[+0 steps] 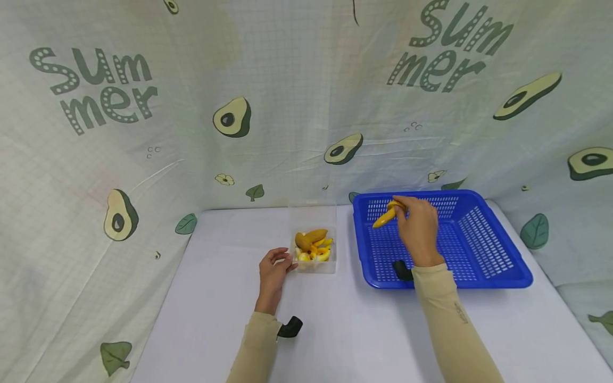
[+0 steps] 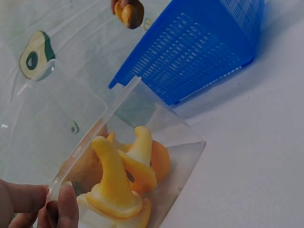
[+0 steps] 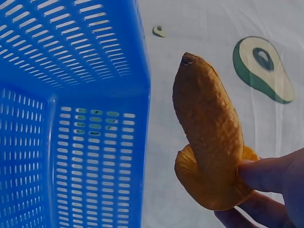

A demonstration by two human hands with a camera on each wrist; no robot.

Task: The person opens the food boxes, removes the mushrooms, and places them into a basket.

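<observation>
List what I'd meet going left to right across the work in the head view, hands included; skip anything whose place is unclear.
Left hand → clear box → held yellow piece → right hand.

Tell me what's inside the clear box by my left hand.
The clear box holds a small heap of yellow and orange-brown mushroom-like pieces. They overlap, so whatever lies beneath the upper ones is covered, and I can't tell the full count.
</observation>
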